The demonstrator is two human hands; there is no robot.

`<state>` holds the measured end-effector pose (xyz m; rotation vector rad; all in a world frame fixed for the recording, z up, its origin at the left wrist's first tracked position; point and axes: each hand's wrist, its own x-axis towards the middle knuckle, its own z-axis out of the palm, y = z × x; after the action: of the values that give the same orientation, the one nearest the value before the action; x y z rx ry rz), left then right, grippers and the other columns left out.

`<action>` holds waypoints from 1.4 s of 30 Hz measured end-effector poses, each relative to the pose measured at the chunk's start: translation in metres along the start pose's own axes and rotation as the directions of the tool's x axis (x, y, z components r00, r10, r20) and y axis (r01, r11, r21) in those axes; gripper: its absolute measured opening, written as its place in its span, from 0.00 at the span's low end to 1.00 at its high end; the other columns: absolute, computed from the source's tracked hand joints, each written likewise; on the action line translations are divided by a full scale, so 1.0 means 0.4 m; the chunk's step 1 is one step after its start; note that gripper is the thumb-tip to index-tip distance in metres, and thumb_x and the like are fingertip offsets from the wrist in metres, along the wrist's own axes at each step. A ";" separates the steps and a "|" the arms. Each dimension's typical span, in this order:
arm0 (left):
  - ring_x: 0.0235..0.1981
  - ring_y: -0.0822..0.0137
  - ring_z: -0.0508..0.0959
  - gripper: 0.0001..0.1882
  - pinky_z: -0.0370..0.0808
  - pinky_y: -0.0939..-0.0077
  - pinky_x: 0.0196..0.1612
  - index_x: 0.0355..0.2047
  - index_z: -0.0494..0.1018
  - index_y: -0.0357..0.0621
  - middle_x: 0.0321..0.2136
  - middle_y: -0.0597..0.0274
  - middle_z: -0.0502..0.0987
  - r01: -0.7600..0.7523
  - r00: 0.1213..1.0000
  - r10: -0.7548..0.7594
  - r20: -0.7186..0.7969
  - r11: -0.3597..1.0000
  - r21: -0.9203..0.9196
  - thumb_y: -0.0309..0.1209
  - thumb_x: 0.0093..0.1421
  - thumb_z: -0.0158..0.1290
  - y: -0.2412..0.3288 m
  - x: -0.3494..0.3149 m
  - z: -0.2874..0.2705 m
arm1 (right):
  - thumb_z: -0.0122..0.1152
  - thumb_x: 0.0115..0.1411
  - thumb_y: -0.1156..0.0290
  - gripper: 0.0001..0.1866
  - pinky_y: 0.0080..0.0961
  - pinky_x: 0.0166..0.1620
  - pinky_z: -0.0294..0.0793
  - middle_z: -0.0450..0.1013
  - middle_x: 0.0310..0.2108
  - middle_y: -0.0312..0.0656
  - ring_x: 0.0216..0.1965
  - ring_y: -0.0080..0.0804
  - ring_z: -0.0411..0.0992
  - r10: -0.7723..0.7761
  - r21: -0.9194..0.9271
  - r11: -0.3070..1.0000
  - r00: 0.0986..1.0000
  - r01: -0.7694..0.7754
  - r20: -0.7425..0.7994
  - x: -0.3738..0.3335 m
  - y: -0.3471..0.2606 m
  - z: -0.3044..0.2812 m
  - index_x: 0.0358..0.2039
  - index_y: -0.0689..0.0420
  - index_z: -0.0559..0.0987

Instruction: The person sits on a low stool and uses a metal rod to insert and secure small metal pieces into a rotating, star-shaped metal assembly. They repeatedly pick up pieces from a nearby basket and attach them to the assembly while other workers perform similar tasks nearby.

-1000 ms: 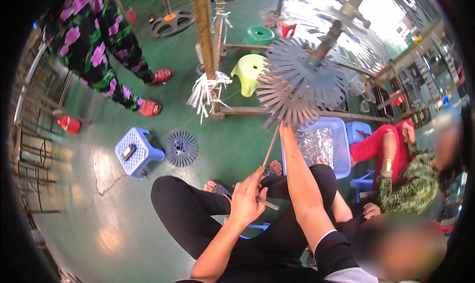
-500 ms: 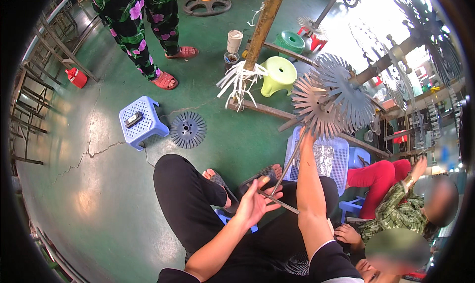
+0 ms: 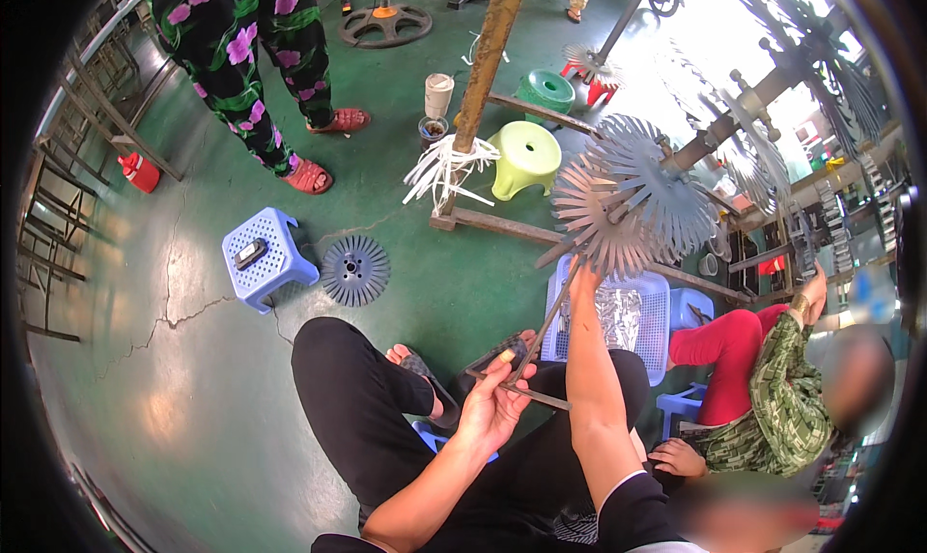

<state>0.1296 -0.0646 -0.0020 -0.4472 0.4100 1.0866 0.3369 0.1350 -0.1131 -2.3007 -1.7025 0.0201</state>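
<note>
A dark metal T-handle wrench slants up from my lap to a slotted metal disc on a horizontal shaft. Around its crossbar, the fingers of my left hand are curled, and a yellow cover sits on one digit. My right hand is closed about the wrench's far end, just below the disc; its fingertips are partly hidden. Behind the first disc sits a larger slotted disc on the same shaft. Another dark slotted disc lies flat on the green floor.
A blue stool bears a small dark device. A blue basket with shiny metal strips is under the discs. White ties hang on the rusty frame post near a yellow-green stool. One person stands ahead; others sit at my right.
My left hand's fingers have closed in around the wrench's crossbar, which they held more loosely before. My right hand remains by the disc. The whole view has shifted slightly.
</note>
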 end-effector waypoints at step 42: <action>0.27 0.57 0.74 0.20 0.71 0.67 0.34 0.43 0.75 0.48 0.30 0.58 0.73 -0.367 0.495 0.028 0.869 -0.899 0.238 0.27 0.46 0.57 0.078 0.030 0.008 | 0.56 0.50 0.65 0.20 0.51 0.56 0.60 0.65 0.53 0.49 0.56 0.48 0.63 -0.440 -0.270 0.893 0.572 0.360 -0.692 0.032 0.178 0.239 0.45 0.52 0.75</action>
<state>0.1067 -0.0416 -0.0101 2.3168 1.4347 1.0646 0.3907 0.1483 -0.2192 -1.5257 -1.6936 -0.9856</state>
